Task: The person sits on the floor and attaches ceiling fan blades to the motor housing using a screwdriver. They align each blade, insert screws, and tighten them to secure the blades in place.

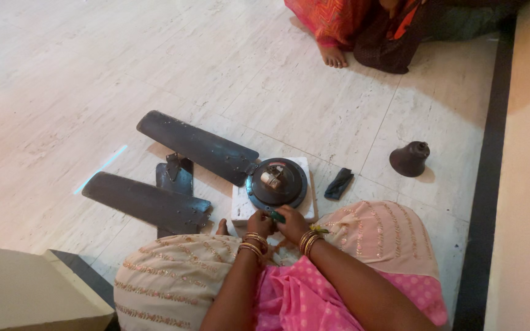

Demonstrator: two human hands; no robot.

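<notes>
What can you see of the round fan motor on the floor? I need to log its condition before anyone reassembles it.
The fan motor is a dark round disc with a bluish rim, looking like dusty painted metal. A pale, brownish hub sits at its centre. It lies flat on a white block on the tiled floor. One dark blade reaches its left edge; whether it is fastened cannot be told. Both hands, left and right, are at its near edge with a small green tool.
</notes>
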